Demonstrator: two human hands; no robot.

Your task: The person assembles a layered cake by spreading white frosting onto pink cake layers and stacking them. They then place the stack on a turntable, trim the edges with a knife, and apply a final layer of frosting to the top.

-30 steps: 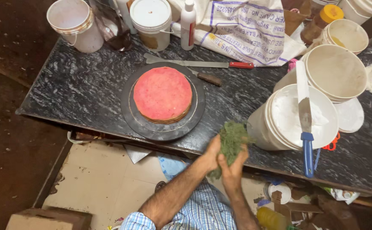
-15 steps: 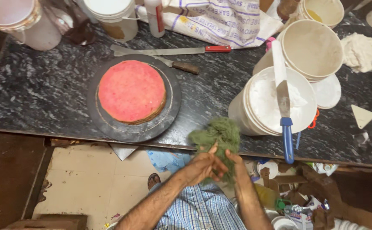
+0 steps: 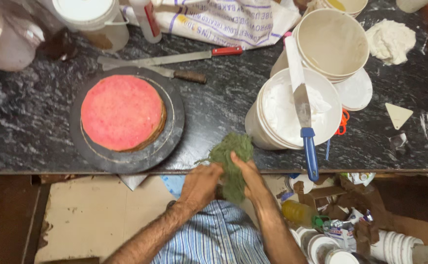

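Note:
Both my hands hold a crumpled green cloth at the front edge of the dark marble counter. My left hand grips its lower left side, my right hand wraps the right side. A round pink cake layer sits on a dark turntable to the left of the cloth. To the right stands a white bucket of white cream with a blue-handled palette knife lying across its rim.
Two long knives lie behind the cake. Stacked white tubs, a lump of dough, a printed sack and lidded containers line the back. Bottles and tubs clutter the floor at right.
The view has shifted, so the cake and buckets sit further left and lower. My hands keep working the green cloth at the counter's edge, still held by both.

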